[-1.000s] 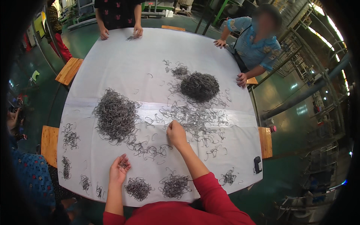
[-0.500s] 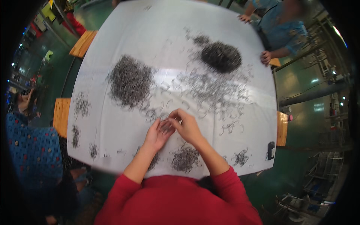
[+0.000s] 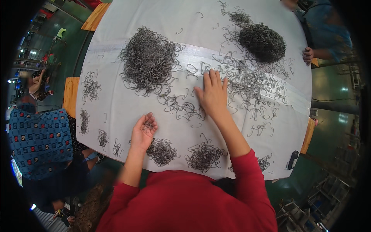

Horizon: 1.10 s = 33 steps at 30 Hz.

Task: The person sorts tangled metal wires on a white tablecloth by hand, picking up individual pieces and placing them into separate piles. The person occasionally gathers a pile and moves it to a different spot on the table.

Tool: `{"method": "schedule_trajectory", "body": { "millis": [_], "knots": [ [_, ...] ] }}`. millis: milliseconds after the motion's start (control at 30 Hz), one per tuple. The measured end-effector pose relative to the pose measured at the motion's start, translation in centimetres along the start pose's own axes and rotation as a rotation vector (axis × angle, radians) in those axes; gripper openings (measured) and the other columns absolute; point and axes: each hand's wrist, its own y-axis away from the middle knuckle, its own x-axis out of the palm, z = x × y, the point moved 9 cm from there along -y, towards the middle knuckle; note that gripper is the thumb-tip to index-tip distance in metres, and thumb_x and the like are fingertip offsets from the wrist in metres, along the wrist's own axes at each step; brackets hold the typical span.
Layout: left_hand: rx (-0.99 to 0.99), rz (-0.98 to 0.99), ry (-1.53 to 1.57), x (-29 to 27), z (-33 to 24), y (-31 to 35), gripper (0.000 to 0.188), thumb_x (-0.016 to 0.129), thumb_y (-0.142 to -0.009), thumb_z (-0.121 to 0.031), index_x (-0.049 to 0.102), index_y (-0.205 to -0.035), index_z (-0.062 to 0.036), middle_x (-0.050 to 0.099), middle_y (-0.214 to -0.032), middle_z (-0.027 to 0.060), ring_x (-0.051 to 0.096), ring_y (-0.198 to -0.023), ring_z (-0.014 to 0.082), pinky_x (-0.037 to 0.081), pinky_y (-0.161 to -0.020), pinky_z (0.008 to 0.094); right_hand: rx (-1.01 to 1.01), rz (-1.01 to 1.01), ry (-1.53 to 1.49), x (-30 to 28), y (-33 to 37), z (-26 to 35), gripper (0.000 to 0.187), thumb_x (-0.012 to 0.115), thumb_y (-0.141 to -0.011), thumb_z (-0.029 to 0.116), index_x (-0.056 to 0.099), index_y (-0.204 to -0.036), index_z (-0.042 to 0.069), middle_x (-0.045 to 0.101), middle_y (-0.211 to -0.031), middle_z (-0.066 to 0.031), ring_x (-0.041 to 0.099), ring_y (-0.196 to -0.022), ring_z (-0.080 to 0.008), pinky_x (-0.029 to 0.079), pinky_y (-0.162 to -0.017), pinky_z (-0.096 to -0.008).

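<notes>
My left hand point(image 3: 141, 133) is palm up over the near part of the white-covered table point(image 3: 112, 104). Its fingers curl around a few small curved wire pieces point(image 3: 147, 125), dark and hook-like. Farther forward, my right hand point(image 3: 213, 96) reaches out palm down, fingers stretched and slightly apart, at the edge of a loose scatter of wire hooks point(image 3: 247, 83); nothing shows in its grasp. A large grey heap of hooks point(image 3: 148, 60) lies ahead, left of that hand. Two smaller piles, one pile point(image 3: 162, 151) beside my left forearm and another pile point(image 3: 205, 156), lie close to my body.
A dense dark heap point(image 3: 262, 42) sits at the far right, by a co-worker's hand point(image 3: 308, 55) on the table edge. Small clusters point(image 3: 91, 89) line the left side. A black object point(image 3: 293, 159) rests at the right corner. Someone in a patterned blue shirt point(image 3: 40, 135) is at left.
My hands have come apart from working together over the middle. The right went forward and right toward the scattered hooks; the left drew back to the left. The view has shifted too.
</notes>
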Motion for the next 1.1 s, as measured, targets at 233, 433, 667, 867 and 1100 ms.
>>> {"method": "schedule_trajectory", "body": {
  "millis": [233,433,667,867,1100],
  "knots": [
    [-0.03,0.068,-0.072,1.7,0.0,-1.0,0.03,0.048,-0.094,-0.023,0.056,-0.108,0.0017,0.062,-0.087,0.0079,0.059,-0.075,0.0172,0.051,-0.067,0.0275,-0.059,0.178,-0.006,-0.1,3.9,4.0,0.058,0.058,-0.084,0.039,0.043,-0.131,0.01,0.03,-0.14,-0.0228,0.025,-0.13,-0.0448,0.016,-0.1,-0.0668],
    [-0.037,0.114,-0.074,2.1,0.0,-0.9,0.031,0.045,-0.095,-0.023,0.056,-0.109,0.0029,0.062,-0.087,0.0087,0.059,-0.076,0.018,0.051,-0.07,0.0295,-0.053,0.122,-0.137,1.3,0.5,3.2,0.064,0.061,-0.082,0.039,0.04,-0.134,0.01,0.025,-0.144,-0.0218,0.018,-0.134,-0.0433,0.012,-0.103,-0.0649],
    [-0.024,0.124,-0.087,2.0,0.0,-0.9,0.031,0.046,-0.094,-0.024,0.055,-0.11,0.0021,0.062,-0.088,0.0088,0.059,-0.076,0.0182,0.051,-0.069,0.0285,-0.074,0.085,-0.134,0.9,1.1,5.8,0.063,0.061,-0.082,0.038,0.039,-0.135,0.011,0.024,-0.145,-0.0213,0.015,-0.136,-0.0403,0.01,-0.105,-0.0619],
    [-0.039,0.12,-0.093,2.1,0.0,-0.7,0.032,0.046,-0.095,-0.024,0.055,-0.11,0.0018,0.061,-0.089,0.0089,0.059,-0.076,0.0182,0.051,-0.068,0.0279,-0.078,0.216,-0.384,1.7,4.2,6.0,0.062,0.063,-0.081,0.034,0.04,-0.134,0.01,0.024,-0.143,-0.0236,0.019,-0.133,-0.0449,0.017,-0.106,-0.0571],
    [-0.034,0.112,-0.089,1.9,0.1,-0.9,0.032,0.046,-0.095,-0.025,0.055,-0.111,0.0014,0.062,-0.089,0.0087,0.059,-0.077,0.0181,0.051,-0.069,0.0282,0.119,-0.014,-0.138,0.4,0.6,2.8,0.06,0.064,-0.082,0.028,0.04,-0.133,0.01,0.026,-0.142,-0.0233,0.024,-0.132,-0.0417,0.024,-0.106,-0.0528]
  ]
}}
